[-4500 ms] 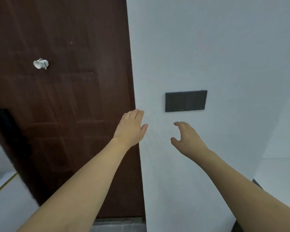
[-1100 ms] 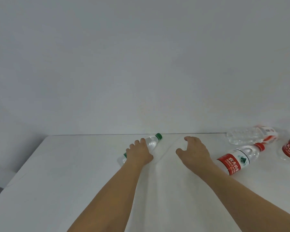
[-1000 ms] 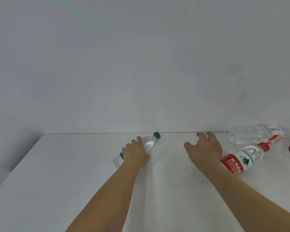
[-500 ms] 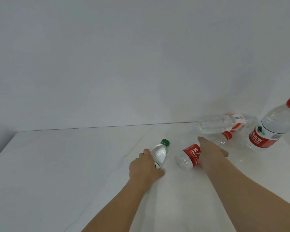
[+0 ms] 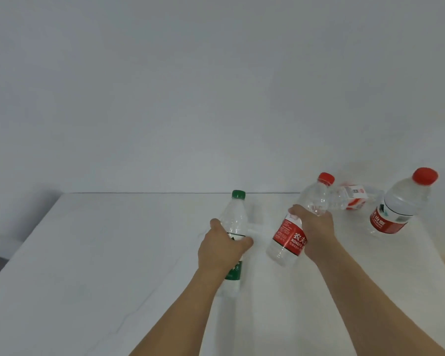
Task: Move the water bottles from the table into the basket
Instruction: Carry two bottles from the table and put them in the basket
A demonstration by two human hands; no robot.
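Now that both bottles are up off the table [image 5: 113, 253], the left hand [image 5: 222, 249] wraps the green-capped one [image 5: 234, 227] and the right hand [image 5: 316, 236] the red-capped one [image 5: 290, 235] (basket unseen), ready to carry.

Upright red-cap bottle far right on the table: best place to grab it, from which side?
Take the upright red-cap bottle round its straight body at the red label band, coming from the near side with the grip level. It stands upright, and its shoulder above narrows to the cap. The lying bottle sits close on its left, so avoid that side.
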